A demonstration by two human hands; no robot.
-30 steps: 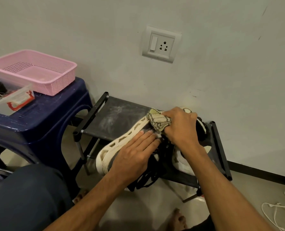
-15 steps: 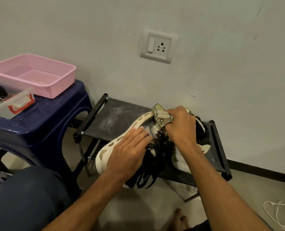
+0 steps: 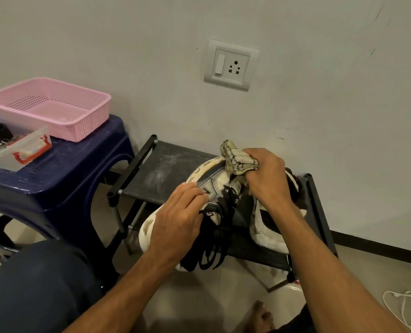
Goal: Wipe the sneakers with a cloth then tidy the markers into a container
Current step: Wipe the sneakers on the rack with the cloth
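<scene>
The cloth (image 3: 235, 161) is bunching up in the right hand (image 3: 267, 180), whose fingers are curling tightly round it and pressing it against the toe end of the sneaker (image 3: 217, 186) lying tilted on its side under both hands. Compared with a second ago, the cloth is sitting a little farther up toward the toe, and more of the sneaker's pale side panel is showing between the hands. The left hand (image 3: 180, 212) is lying flat on the near side of that sneaker, fingers straight and pressing down, black laces spilling out just right of it. The second sneaker (image 3: 268, 236) is resting below the right wrist. Both are sitting on a black rack (image 3: 166, 169) against the wall. Well to the left of the left hand, a blue stool (image 3: 67, 174) is carrying a pink basket (image 3: 79, 131) and a clear container (image 3: 0, 157) with red clasps.
</scene>
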